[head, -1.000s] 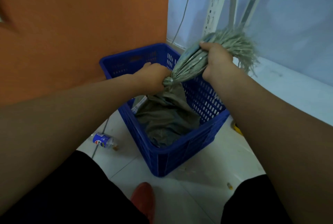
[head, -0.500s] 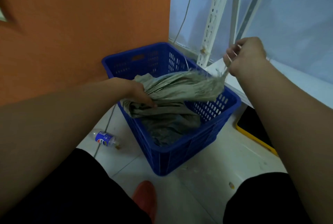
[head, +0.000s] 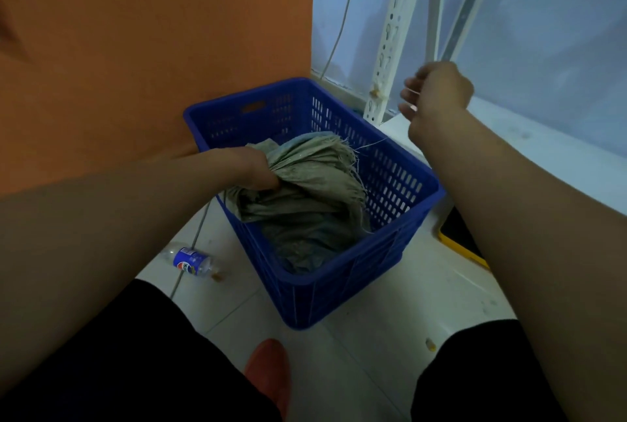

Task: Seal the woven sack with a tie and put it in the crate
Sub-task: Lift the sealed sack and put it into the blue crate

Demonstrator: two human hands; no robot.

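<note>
Clear plastic bottle (head: 191,260) lying on the floor left of the blue perforated plastic crate (head: 390,184), blue label bearing a round Pepsi emblem, lettering too blurred to read

Behind and left of my left hand (head: 251,167) and its grip I see an orange wall (head: 152,48). Below the grip, nearer me, a clear bottle (head: 190,260) with a blue label lies on its side on the white tiled floor (head: 373,337), with a thin cable (head: 203,221) running just beside it. Up and right of the grip stands a white perforated upright (head: 390,48), with a grey slotted rail (head: 468,8) near it, against a pale wall (head: 559,31). Far right and lower, a black slab (head: 458,238) with a yellow edge lies at floor level.
</note>
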